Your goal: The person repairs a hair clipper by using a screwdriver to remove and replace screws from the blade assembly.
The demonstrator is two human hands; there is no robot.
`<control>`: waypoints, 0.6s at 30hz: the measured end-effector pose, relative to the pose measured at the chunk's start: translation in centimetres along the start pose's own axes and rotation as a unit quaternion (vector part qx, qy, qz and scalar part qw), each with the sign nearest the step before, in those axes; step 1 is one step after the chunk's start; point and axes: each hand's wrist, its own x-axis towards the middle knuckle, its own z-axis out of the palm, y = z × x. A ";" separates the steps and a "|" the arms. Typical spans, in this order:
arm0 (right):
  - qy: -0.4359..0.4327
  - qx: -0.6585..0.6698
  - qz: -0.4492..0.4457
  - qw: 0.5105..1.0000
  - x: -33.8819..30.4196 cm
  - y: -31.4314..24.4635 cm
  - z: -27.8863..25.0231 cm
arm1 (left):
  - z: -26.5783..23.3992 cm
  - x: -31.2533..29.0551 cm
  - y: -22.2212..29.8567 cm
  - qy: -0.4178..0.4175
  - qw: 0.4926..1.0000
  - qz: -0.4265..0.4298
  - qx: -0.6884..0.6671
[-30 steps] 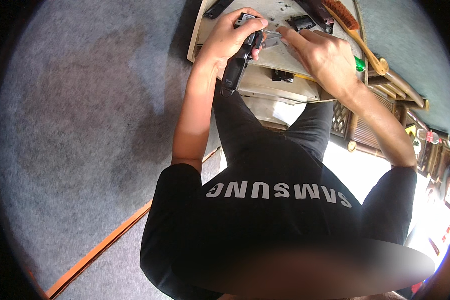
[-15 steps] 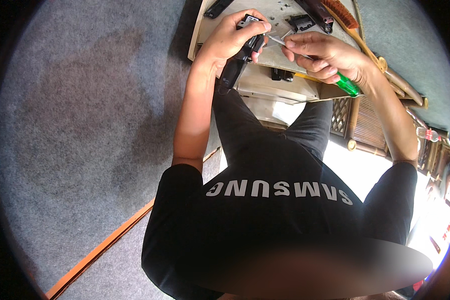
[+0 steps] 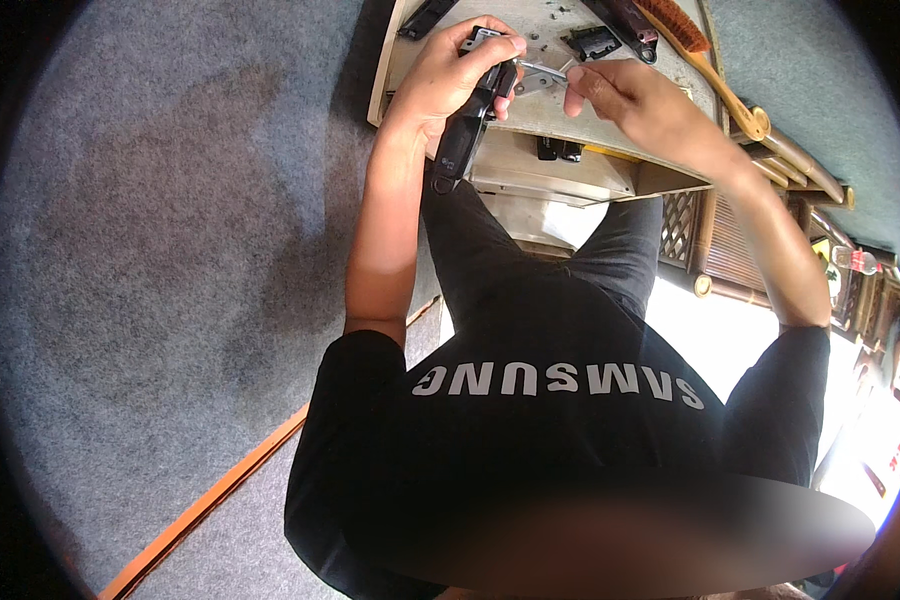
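Note:
Near the table's left front edge, my left hand [image 3: 435,85] is closed around a long black hand-held device [image 3: 461,145] with a loop at its lower end. The device is tilted, its upper end between my thumb and fingers. To its right, my right hand [image 3: 655,110] grips a screwdriver [image 3: 546,71], of which only the metal shaft shows; the hand hides the handle. The shaft points left, its tip at the side of the device, beside my left thumb. Whether the tip sits in a screw is too small to tell.
On the pale table [image 3: 530,112] lie a dark shell piece [image 3: 625,25], a black part [image 3: 594,42], a black strip [image 3: 428,18] and several tiny loose bits. A wooden brush [image 3: 705,68] lies along the right edge. Small black objects [image 3: 558,148] sit in the open compartment below.
My right hand has rolled over the screwdriver, so its green handle is now hidden. The device and my left hand have shifted slightly left in view.

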 end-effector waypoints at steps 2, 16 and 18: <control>-0.039 0.074 0.008 0.996 0.3 0.5 -0.7 | 0.2 0.0 0.0 -0.002 1.000 0.003 0.000; 0.208 -0.412 -0.150 0.874 -1.1 -0.8 1.5 | 0.1 0.1 0.1 0.001 1.000 -0.016 -0.017; 0.141 -0.327 -0.053 0.933 -0.6 -1.6 1.2 | 0.3 0.0 0.2 0.005 1.000 -0.012 -0.009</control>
